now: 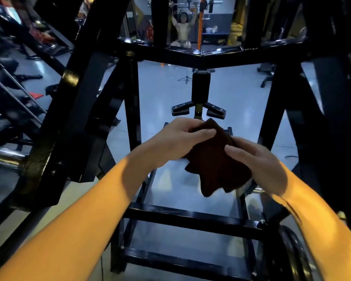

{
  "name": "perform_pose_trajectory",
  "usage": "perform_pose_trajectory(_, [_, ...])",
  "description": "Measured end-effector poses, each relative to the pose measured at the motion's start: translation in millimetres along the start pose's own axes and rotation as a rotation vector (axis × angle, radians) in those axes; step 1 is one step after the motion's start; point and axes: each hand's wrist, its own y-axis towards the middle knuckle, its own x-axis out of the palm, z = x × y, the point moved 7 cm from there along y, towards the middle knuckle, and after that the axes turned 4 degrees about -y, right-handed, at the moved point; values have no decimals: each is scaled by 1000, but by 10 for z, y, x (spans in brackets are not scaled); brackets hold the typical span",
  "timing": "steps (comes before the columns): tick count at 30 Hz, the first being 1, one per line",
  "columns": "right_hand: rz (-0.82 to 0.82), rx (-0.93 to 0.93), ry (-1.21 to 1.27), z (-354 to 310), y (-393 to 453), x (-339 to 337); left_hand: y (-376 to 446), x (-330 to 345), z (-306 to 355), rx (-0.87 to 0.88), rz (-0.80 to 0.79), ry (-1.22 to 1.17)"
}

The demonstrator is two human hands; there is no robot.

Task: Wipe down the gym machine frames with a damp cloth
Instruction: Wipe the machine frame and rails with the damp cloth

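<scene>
A dark brown cloth (215,165) hangs in mid-air between my two hands, in the open middle of a black gym machine frame (190,219). My left hand (178,142) pinches the cloth's upper edge with thumb and fingers. My right hand (259,165) grips its right side, thumb on top. The cloth's lower corners droop free above the frame's low cross bars. Neither hand touches the frame. Both arms wear orange sleeves.
Thick black uprights (73,110) stand left and right, joined by a cross beam (201,54) ahead. A padded post on a forked base (200,94) stands beyond. A chrome bar (2,159) juts out at left, weight plates (292,256) at lower right. A person sits far back.
</scene>
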Motion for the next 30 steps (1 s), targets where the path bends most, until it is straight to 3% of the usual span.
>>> perform_pose_trajectory(2, [-8,1,-87,-45,121,76,124,-61,-41,1,27,-40])
perform_pose_trajectory(6, [278,-67,-277,-5,388,-46,384,-384,-210,89,474,236])
perform_pose_trajectory(7, [363,-61,-377,25,440,-88,439,-397,-288,66,509,258])
perform_pose_trajectory(9, [484,-43,-497,49,554,-121,614,-312,-497,-54,385,156])
perform_pose_trajectory(11, [496,-79,-473,42,704,-56,810,-237,-676,-156,241,31])
perform_pose_trajectory(14, [418,-119,-462,-28,966,108,1095,-222,-742,-142,147,-129])
perform_pose_trajectory(19, [417,-14,-340,20,1378,171,1444,-283,-804,-132,29,-534])
perform_pose_trajectory(24, [391,53,-179,196,1560,159,1648,-320,-808,-87,-16,-613])
perform_pose_trajectory(27, [312,60,-283,189,1726,183,1775,-378,-800,-115,-36,-662])
perform_pose_trajectory(30, [374,27,-392,185,1896,129,1884,-469,-786,-124,-8,-600])
